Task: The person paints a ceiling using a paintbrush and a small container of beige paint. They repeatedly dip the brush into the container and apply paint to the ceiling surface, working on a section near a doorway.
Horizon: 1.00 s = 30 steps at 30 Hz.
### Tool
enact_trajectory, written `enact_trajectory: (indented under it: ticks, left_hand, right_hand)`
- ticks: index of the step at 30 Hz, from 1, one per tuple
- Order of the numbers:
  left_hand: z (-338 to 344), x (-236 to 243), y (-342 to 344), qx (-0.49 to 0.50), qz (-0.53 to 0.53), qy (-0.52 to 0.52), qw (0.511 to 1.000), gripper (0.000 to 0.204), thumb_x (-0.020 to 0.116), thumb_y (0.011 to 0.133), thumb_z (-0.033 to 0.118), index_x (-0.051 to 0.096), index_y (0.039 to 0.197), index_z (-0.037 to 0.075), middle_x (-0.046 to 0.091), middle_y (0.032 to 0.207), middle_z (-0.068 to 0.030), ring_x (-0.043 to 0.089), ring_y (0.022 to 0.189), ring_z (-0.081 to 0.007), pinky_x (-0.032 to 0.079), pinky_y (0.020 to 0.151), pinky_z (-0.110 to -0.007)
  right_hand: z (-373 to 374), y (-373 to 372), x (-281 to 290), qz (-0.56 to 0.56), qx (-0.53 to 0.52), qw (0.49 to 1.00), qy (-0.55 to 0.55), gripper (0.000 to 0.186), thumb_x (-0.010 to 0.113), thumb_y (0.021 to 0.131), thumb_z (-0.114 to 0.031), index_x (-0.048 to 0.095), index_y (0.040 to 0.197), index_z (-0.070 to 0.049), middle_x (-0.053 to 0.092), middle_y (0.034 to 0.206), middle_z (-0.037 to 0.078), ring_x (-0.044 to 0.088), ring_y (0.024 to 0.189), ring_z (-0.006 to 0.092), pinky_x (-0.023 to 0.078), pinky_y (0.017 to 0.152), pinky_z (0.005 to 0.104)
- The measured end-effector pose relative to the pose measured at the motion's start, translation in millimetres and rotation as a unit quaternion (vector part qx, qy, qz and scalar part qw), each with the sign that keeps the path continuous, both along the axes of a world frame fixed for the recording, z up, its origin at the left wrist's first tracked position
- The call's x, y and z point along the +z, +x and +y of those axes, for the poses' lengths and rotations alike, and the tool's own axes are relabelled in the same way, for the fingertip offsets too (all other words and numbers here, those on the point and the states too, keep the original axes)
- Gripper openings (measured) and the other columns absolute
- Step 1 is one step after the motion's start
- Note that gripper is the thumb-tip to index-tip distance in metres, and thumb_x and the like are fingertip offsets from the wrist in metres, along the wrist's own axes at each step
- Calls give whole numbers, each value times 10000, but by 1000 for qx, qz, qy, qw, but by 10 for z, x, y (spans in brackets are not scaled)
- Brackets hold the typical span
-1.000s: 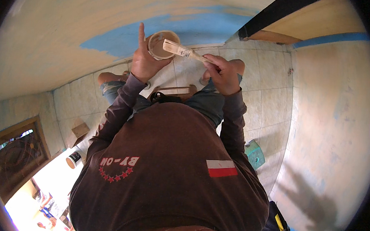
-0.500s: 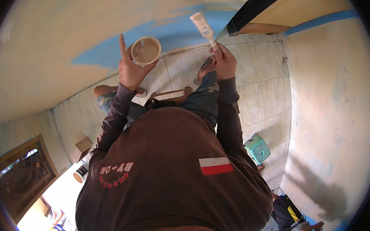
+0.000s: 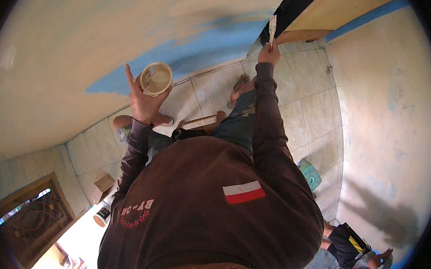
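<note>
My left hand is wrapped round a small round tub of cream paint, with one finger stretched out beside the rim. My right arm reaches far forward, and my right hand grips a paintbrush by its handle, bristles up. The brush is at the wall's edge by the dark door frame; I cannot tell whether the bristles touch it. Ahead of me the wall is coated in cream, with a blue patch along its lower part.
Behind my right arm a green plastic stool stands on the tiled floor. Another person is at the lower right. A wooden bench sits between my legs. At the lower left are a bucket and a wooden door.
My right hand has moved forward and right with the paintbrush, toward the door frame. My left hand with the tub has dropped slightly down and left.
</note>
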<state>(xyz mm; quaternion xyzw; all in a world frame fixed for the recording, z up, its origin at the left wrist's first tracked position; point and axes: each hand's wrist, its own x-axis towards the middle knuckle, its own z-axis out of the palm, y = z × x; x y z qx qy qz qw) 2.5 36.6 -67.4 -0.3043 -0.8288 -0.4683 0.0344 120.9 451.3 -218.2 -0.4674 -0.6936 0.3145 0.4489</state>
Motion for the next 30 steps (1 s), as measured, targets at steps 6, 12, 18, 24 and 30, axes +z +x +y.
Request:
enact_trajectory:
  ticks: [6,12,18,24,30]
  left_hand:
    - [-91,-21,-32,7,17,-8,1000,1328,919,699,227,-56,1579,29,661,1216,-177,678,1090,-288,560,926,-385]
    - [-157,-20,-23,27,3,-7,1000,1329,913,703,219,-70,1579,35,662,1212,-184,675,1097,-297,547,945,-391]
    - [-172,-19,-30,19,-2,-4,1000,1322,913,696,215,-51,1582,34,663,1215,-189,673,1104,-300,541,954,-395]
    - [-162,-41,3,24,-13,3,1000,1322,913,693,205,-50,1583,32,659,1226,-193,670,1111,-296,536,966,-394]
    - [-172,32,21,23,-14,-10,1000,1326,917,688,191,-47,1585,40,649,1248,-207,657,1138,-302,524,990,-407]
  right_hand:
    - [206,-347,-174,-16,-78,993,87,378,588,868,-53,639,1229,48,661,981,294,638,913,449,514,811,496]
    - [-249,-696,13,33,-52,998,32,407,585,875,-47,603,1269,53,596,836,226,616,839,418,501,730,482]
    - [-844,-957,103,-27,-32,996,83,500,587,896,-27,489,1378,63,564,895,209,593,825,396,495,685,465]
    - [-1252,-1053,78,27,-3,997,66,495,587,926,-15,505,1414,-3,524,952,149,574,835,272,490,660,372]
    - [-1041,-723,-114,42,-39,997,58,457,558,931,-39,536,1386,3,571,996,200,585,855,349,493,714,452]
